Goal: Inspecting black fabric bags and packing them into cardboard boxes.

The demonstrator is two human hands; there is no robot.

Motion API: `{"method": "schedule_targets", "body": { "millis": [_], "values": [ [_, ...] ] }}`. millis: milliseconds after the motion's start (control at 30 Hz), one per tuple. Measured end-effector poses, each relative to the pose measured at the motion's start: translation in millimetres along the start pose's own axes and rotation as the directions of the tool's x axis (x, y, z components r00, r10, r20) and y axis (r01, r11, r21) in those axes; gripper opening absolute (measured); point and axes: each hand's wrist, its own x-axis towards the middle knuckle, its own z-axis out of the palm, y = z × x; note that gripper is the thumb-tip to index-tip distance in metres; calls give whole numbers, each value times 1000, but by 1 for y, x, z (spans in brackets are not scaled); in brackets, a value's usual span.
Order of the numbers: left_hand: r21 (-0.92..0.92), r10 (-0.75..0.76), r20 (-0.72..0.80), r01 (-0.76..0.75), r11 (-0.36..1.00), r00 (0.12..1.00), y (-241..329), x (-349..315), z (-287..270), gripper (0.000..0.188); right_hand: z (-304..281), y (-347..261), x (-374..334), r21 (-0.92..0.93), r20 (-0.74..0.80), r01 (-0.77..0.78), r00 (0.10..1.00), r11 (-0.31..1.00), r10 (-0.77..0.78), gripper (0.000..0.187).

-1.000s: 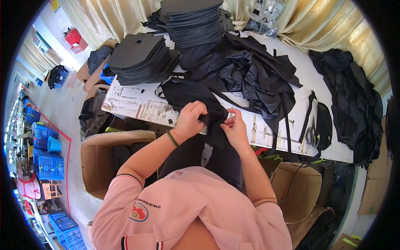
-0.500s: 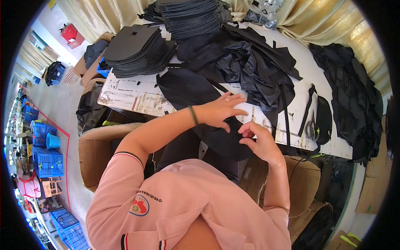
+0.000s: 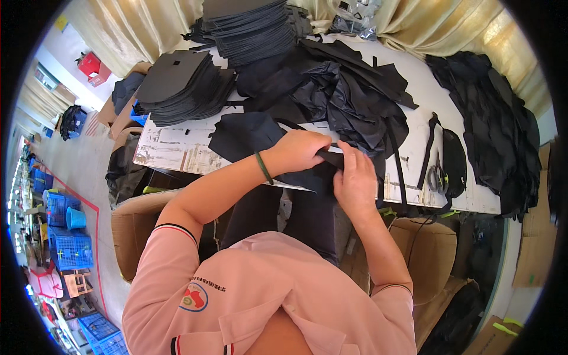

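Currently, in the head view, the left hand (image 3: pixel 303 149), a green bracelet (image 3: pixel 264 168) at its wrist, is curled closed, pinching a black fabric piece (image 3: pixel 245 133) by a folded edge. The right hand (image 3: pixel 357 180) faces it with fingers nearly straight and close together, thumb apart, touching the same fold; whether it grips, I cannot tell. The fabric piece lies partly on the worn white table (image 3: pixel 174 145) and overhangs its near edge above the person's lap. Just beyond sits a crumpled black fabric heap (image 3: pixel 349 100). A stack of dark grey panels (image 3: pixel 171 83) stands to the left; to the right, scissors (image 3: pixel 436 179) lie beside a black pouch (image 3: pixel 454 163).
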Motion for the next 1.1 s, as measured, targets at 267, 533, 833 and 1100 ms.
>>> {"method": "schedule_targets", "body": {
  "millis": [267, 533, 833, 1100],
  "values": [
    [203, -146, -132, 171, 964, 980, -47, -64, -47, 18, -19, 26, 3, -114, -51, -4, 999, 993, -1, 20],
    [109, -493, 190, 481, 870, 849, -105, -193, -156, 28, -68, 44, 0, 424, 707, -476, 706, 770, 47, 11],
    [159, -566, 333, 547, 822, 754, -142, -198, -165, 45, -2, 85, 23, 366, 771, -448, 637, 816, 4, 11],
    [208, -609, 279, 572, 793, 743, -205, -174, -103, 53, 68, 55, 15, 55, 211, 187, 958, 981, -194, 60]
  ]
}}
